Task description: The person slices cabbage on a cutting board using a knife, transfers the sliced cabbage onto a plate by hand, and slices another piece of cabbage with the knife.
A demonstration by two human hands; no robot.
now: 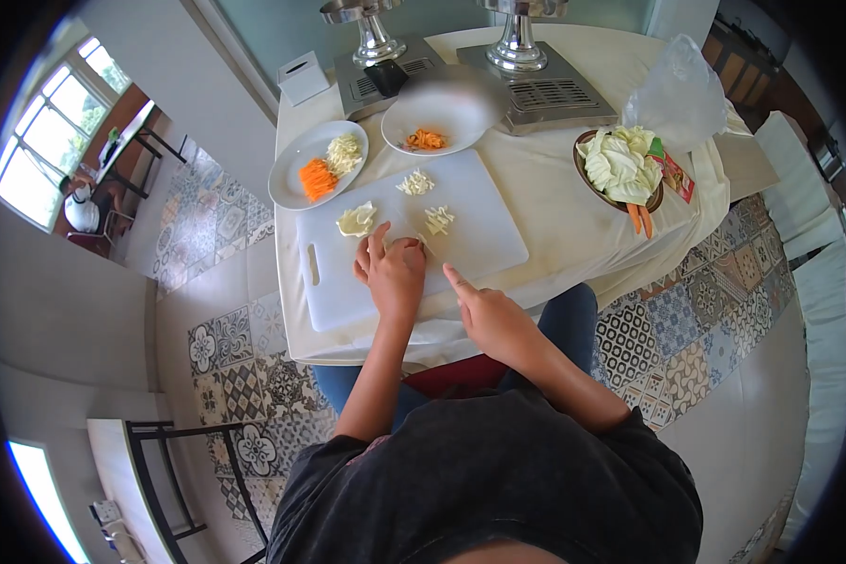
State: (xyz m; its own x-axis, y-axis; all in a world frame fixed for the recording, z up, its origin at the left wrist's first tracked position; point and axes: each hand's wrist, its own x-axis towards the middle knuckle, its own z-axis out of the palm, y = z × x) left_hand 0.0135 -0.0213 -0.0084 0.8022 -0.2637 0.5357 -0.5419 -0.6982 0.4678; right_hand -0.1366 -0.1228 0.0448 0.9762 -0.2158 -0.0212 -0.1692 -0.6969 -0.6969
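My left hand (394,268) rests on the white cutting board (484,202), its fingers bent over a small piece of cabbage that they mostly cover. Just to its right, my right hand (489,315) is closed with the index finger stretched forward, gripping a knife (430,250); only a faint bit of blade shows and the handle is hidden. Cut cabbage leaf (355,220) lies above my left fingers. Two small heaps of chopped cabbage, one farther back (415,182) and one nearer (438,220), sit on the board.
Behind the board stand a plate (282,180) with shredded carrot and cabbage, and another plate (461,117) with orange shreds. At right are a bowl of cabbage leaves (620,167), carrots (640,220) and a plastic bag (677,94). Metal stands (545,89) line the back.
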